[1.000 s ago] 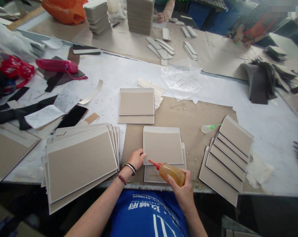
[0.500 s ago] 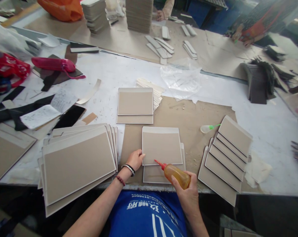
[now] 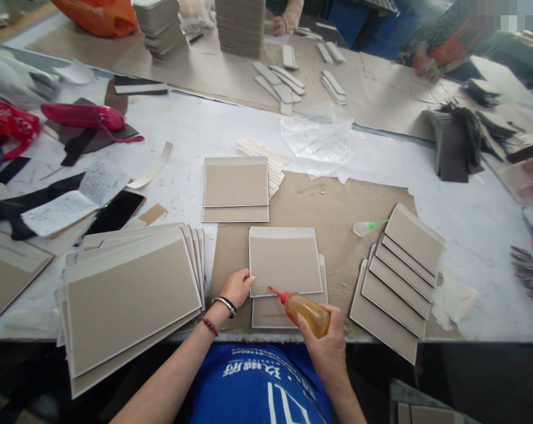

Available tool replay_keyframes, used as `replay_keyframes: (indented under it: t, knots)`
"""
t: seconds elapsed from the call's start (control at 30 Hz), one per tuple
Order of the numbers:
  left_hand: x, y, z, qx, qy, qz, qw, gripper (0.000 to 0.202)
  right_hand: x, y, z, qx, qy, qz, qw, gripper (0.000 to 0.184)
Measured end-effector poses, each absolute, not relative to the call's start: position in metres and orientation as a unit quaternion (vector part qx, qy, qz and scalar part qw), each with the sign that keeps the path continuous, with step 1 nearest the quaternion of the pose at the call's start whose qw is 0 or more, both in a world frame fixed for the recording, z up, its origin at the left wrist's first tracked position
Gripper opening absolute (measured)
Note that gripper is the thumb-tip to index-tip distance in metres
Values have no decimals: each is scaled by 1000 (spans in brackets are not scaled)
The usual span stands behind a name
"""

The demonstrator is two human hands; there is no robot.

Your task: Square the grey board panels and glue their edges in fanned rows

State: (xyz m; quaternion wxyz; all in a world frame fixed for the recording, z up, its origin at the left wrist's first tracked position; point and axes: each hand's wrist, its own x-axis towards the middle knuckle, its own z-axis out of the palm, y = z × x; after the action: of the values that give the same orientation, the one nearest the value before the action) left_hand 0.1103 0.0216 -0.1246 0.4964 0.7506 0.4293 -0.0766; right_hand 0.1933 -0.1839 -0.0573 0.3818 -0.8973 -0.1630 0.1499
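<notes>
My right hand [image 3: 328, 344] is wrapped round a squeeze bottle of amber glue [image 3: 308, 315] with a red nozzle. The nozzle tip points left, at the lower part of a beige panel [image 3: 284, 262] with a pale top strip. Near the tip, a faint wet streak [image 3: 262, 289] runs along the panel's lower edge. My left hand [image 3: 237, 288] is closed at that panel's lower left edge, thumb on the border. Beneath lies a second beige panel [image 3: 270, 315], partly covered, with a streak across it.
Larger panels [image 3: 129, 306] are fanned at left; a fanned stack of smaller panels [image 3: 394, 282] lies right. Two overlapped panels [image 3: 236, 182] sit ahead beside pale strips [image 3: 272, 171]. A small green-tipped bottle [image 3: 366, 228] lies at right. Other people's hands [image 3: 281, 25] show across the table.
A wet streak now shows near the lower left edge of the upper panel, by the nozzle. The whole view has shifted slightly; my left hand stays at the panel's edge.
</notes>
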Motion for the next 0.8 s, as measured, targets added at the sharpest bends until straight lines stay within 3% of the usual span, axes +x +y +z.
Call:
replay_keyframes:
  t: [0.8]
  knots:
    - [112, 22, -125, 743, 434, -99, 499, 23, 249, -240, -53, -941, -46, 11, 335, 50]
